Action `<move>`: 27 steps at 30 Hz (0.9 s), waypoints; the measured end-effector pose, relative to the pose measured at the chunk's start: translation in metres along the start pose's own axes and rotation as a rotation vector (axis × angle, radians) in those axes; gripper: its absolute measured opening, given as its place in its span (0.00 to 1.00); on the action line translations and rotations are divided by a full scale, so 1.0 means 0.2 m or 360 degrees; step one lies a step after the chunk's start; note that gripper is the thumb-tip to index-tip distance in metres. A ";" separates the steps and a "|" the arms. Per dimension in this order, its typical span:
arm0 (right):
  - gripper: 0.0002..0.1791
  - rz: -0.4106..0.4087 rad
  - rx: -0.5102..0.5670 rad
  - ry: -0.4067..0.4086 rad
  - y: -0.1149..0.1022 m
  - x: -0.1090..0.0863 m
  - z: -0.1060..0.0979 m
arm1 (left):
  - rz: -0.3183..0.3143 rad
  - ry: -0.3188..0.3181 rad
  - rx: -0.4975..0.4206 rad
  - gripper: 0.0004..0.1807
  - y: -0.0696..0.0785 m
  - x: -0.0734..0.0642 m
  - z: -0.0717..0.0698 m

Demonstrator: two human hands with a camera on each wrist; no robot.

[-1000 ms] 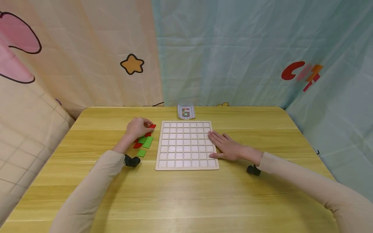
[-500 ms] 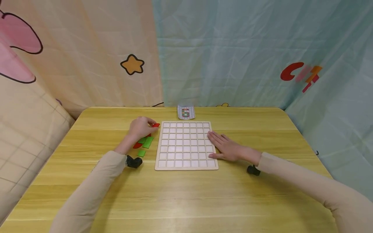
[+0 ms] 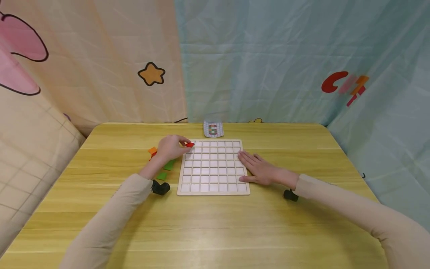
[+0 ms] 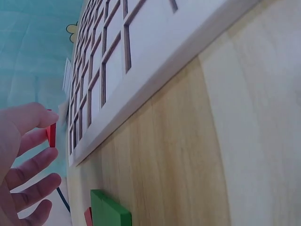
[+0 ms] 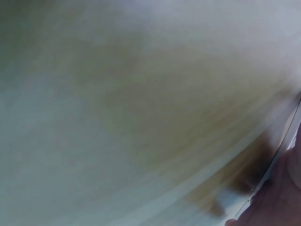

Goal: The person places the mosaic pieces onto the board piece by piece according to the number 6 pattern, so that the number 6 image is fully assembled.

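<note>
Between thumb and fingertip my left hand pinches a red tile. Hand and tile are over the upper left corner of a white gridded board. Seen edge-on in the left wrist view, the red tile is held while the other fingers stay loosely bent. My right hand rests with straight fingers on the board's right edge; only part of that hand shows in the right wrist view. Partly behind the left hand and wrist lie green tiles, an orange tile and some red.
Behind the board, a small card with a coloured pattern on a grid stands near the table's back edge. A single green tile lies near the left wrist's black camera. Printed curtains hang around the wooden table.
My left hand has carried the red tile rightward from the pile to the board's upper left corner, uncovering an orange tile. The right hand stays in place.
</note>
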State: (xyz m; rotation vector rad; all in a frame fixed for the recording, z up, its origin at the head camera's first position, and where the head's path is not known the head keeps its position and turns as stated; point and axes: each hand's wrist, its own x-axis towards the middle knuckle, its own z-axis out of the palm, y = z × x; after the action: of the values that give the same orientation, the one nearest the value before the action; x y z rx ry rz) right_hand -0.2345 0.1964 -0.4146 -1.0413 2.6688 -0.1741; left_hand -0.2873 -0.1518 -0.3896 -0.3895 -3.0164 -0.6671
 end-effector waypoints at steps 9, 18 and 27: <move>0.48 0.0009 -0.0003 -0.0017 0.00 0.01 0.00 | 0.0075 0.0012 -0.0061 0.18 0.07 0.02 0.06; 0.49 -0.0026 -0.0003 0.0014 0.03 0.01 0.02 | 0.0067 -0.0037 -0.0041 0.16 0.15 0.08 0.11; 0.49 0.0009 -0.0008 -0.0043 0.04 0.01 0.01 | 0.0127 -0.0132 -0.0075 0.16 0.23 0.11 0.14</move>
State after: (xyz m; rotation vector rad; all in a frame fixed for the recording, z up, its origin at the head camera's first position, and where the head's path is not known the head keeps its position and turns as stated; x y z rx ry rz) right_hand -0.2402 0.2007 -0.4188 -1.0305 2.6489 -0.1513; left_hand -0.2969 -0.0948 -0.3941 -0.5496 -3.0478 -0.7348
